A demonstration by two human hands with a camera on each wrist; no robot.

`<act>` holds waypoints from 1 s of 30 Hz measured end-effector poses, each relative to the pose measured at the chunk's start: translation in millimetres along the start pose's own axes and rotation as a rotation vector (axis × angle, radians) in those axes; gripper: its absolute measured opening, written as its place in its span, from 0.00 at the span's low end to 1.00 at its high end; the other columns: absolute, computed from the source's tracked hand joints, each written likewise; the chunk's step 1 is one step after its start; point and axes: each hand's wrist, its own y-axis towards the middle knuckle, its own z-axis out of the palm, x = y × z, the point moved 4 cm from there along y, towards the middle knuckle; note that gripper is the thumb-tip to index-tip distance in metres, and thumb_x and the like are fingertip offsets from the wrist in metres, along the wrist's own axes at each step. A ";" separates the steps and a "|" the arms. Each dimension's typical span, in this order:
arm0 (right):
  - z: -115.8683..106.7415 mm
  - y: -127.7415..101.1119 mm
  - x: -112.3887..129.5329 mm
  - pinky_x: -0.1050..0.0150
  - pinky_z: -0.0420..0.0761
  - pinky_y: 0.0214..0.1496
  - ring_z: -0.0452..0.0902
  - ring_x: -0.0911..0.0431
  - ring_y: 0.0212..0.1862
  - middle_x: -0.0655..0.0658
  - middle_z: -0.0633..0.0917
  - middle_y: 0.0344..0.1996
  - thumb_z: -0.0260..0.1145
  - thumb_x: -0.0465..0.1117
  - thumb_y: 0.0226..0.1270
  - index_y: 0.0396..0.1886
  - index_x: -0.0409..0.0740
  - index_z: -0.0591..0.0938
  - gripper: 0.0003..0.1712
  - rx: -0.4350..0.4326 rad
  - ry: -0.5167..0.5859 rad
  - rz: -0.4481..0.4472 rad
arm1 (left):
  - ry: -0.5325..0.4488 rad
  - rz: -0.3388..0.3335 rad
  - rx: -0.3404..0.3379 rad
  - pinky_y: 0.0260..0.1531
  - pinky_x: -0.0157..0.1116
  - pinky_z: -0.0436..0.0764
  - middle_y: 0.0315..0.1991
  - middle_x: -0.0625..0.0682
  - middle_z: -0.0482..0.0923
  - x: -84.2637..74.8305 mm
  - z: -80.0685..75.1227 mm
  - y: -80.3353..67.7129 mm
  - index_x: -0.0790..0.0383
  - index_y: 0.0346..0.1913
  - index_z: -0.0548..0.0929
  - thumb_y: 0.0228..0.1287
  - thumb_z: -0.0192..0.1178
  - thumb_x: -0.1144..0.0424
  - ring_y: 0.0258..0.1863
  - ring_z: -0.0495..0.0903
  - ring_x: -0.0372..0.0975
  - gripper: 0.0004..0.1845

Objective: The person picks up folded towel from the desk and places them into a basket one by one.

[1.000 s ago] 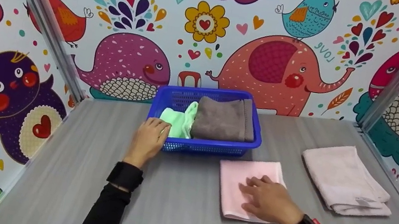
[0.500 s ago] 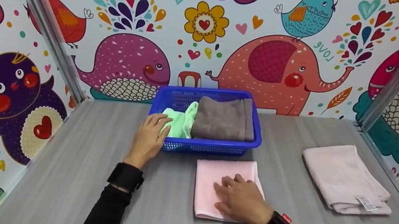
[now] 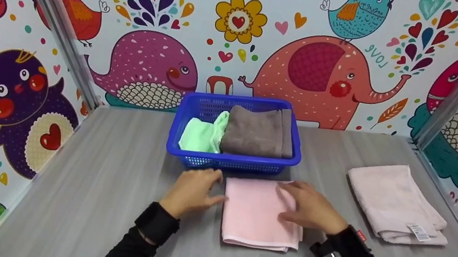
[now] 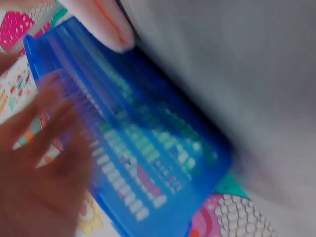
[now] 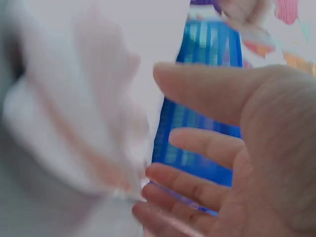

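A folded pink towel [image 3: 253, 218] lies flat on the table in front of the blue basket. My left hand [image 3: 194, 191] is at the towel's left edge, thumb pointing toward it and fingers loosely bent. On the other side, my right hand [image 3: 313, 208] overlaps the towel's right edge, thumb and fingers spread apart. The right wrist view shows that hand's fingertips right by the towel's folded edge [image 5: 84, 143], with the palm bare. In the left wrist view the left hand [image 4: 44, 163] is blurred in front of the basket [image 4: 128, 133], with nothing in its fingers.
The blue basket [image 3: 233, 159] stands against the back wall, holding a light green cloth [image 3: 200, 135] and a folded grey-brown towel [image 3: 256, 134]. To the right lies a paler pink folded towel [image 3: 388, 204] with a white tag. Patterned walls [image 3: 232, 54] enclose the table.
The pink towel slid left under my right hand, which then shifted to its right edge. My left hand left the basket's rim and came down to the towel's left edge.
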 end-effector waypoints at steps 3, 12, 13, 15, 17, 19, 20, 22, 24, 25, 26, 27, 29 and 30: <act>-0.7 -2.0 -13.2 0.36 0.75 0.66 0.73 0.34 0.65 0.27 0.76 0.63 0.85 0.48 0.48 0.72 0.35 0.74 0.52 0.049 0.061 0.104 | -0.037 -0.155 0.227 0.50 0.53 0.84 0.54 0.61 0.84 -0.3 20.0 -3.9 0.62 0.65 0.78 0.61 0.68 0.35 0.51 0.85 0.53 0.40; 14.7 6.0 -10.8 0.37 0.71 0.71 0.73 0.34 0.68 0.29 0.76 0.68 0.83 0.36 0.47 0.75 0.34 0.70 0.53 0.084 0.221 0.134 | -0.366 -0.117 0.252 0.58 0.49 0.79 0.56 0.59 0.77 -18.5 39.5 1.8 0.55 0.62 0.72 0.53 0.79 0.59 0.55 0.78 0.50 0.36; 16.9 6.0 -9.7 0.37 0.70 0.71 0.72 0.34 0.69 0.30 0.76 0.70 0.82 0.35 0.48 0.75 0.35 0.70 0.52 0.101 0.234 0.132 | -0.402 -0.098 0.243 0.57 0.47 0.79 0.54 0.58 0.76 -21.4 40.7 1.7 0.56 0.60 0.72 0.51 0.78 0.63 0.53 0.77 0.48 0.34; 20.4 5.5 -7.4 0.36 0.72 0.70 0.74 0.36 0.68 0.31 0.77 0.69 0.80 0.34 0.50 0.74 0.38 0.72 0.48 0.131 0.245 0.129 | -0.458 -0.072 0.235 0.55 0.43 0.78 0.50 0.56 0.72 -26.5 43.5 0.6 0.58 0.55 0.74 0.48 0.75 0.70 0.50 0.74 0.46 0.30; 22.7 4.9 -5.8 0.37 0.74 0.68 0.76 0.38 0.66 0.33 0.79 0.67 0.79 0.34 0.51 0.71 0.39 0.75 0.44 0.148 0.237 0.118 | -0.484 -0.072 0.237 0.54 0.40 0.78 0.49 0.54 0.68 -29.8 46.7 -0.9 0.60 0.52 0.76 0.45 0.73 0.73 0.50 0.73 0.45 0.28; 24.2 4.5 -5.1 0.38 0.76 0.65 0.78 0.40 0.62 0.34 0.81 0.65 0.78 0.33 0.50 0.68 0.41 0.78 0.41 0.154 0.233 0.107 | -0.503 -0.083 0.247 0.53 0.38 0.78 0.50 0.54 0.65 -31.9 49.1 -2.0 0.62 0.51 0.76 0.44 0.70 0.74 0.51 0.73 0.46 0.27; 24.6 4.5 -4.7 0.39 0.77 0.63 0.79 0.42 0.60 0.35 0.82 0.64 0.78 0.33 0.49 0.67 0.41 0.78 0.41 0.155 0.233 0.101 | -0.506 -0.091 0.254 0.52 0.38 0.78 0.51 0.54 0.64 -32.7 50.0 -2.3 0.62 0.51 0.76 0.44 0.70 0.74 0.51 0.74 0.47 0.27; 24.7 4.6 -4.4 0.41 0.78 0.61 0.79 0.44 0.58 0.35 0.82 0.63 0.77 0.33 0.47 0.66 0.42 0.79 0.40 0.154 0.239 0.092 | -0.506 -0.103 0.265 0.52 0.37 0.78 0.53 0.54 0.64 -33.8 50.7 -2.0 0.63 0.52 0.75 0.45 0.69 0.75 0.51 0.75 0.48 0.27; 24.4 5.0 -4.1 0.42 0.78 0.60 0.78 0.44 0.56 0.35 0.82 0.62 0.77 0.32 0.47 0.66 0.43 0.78 0.41 0.157 0.248 0.088 | -0.500 -0.106 0.273 0.50 0.37 0.79 0.55 0.55 0.64 -34.8 50.2 -1.1 0.63 0.53 0.75 0.45 0.70 0.75 0.51 0.76 0.49 0.28; 23.9 5.2 -3.9 0.42 0.78 0.60 0.78 0.45 0.56 0.35 0.82 0.62 0.77 0.32 0.47 0.66 0.43 0.78 0.40 0.160 0.250 0.084 | -0.496 -0.105 0.275 0.50 0.37 0.79 0.55 0.55 0.64 -35.4 49.3 -0.5 0.64 0.53 0.75 0.44 0.70 0.75 0.51 0.76 0.49 0.29; 23.1 5.3 -3.6 0.42 0.78 0.60 0.78 0.44 0.56 0.35 0.82 0.62 0.77 0.32 0.47 0.65 0.43 0.78 0.40 0.164 0.251 0.078 | -0.489 -0.105 0.279 0.51 0.36 0.79 0.55 0.55 0.64 -36.1 48.2 0.2 0.64 0.54 0.76 0.44 0.70 0.75 0.51 0.76 0.48 0.29; 21.9 5.2 -2.9 0.42 0.77 0.60 0.78 0.44 0.56 0.35 0.82 0.62 0.76 0.32 0.47 0.65 0.42 0.78 0.40 0.169 0.250 0.067 | -0.484 -0.100 0.283 0.51 0.36 0.79 0.55 0.55 0.64 -37.2 46.7 0.8 0.64 0.54 0.76 0.43 0.71 0.75 0.51 0.76 0.48 0.30; 18.1 4.5 -0.9 0.42 0.77 0.62 0.78 0.43 0.58 0.35 0.82 0.62 0.76 0.33 0.48 0.64 0.41 0.79 0.38 0.185 0.240 0.038 | -0.478 -0.087 0.294 0.50 0.34 0.79 0.55 0.54 0.65 -40.6 41.6 1.7 0.64 0.55 0.77 0.42 0.71 0.75 0.51 0.76 0.47 0.31; 15.0 3.9 0.7 0.43 0.77 0.62 0.78 0.43 0.58 0.35 0.82 0.62 0.76 0.33 0.48 0.63 0.41 0.80 0.36 0.195 0.233 0.021 | -0.474 -0.074 0.298 0.50 0.33 0.79 0.55 0.54 0.65 -43.1 37.8 2.2 0.64 0.55 0.77 0.42 0.71 0.75 0.51 0.76 0.46 0.31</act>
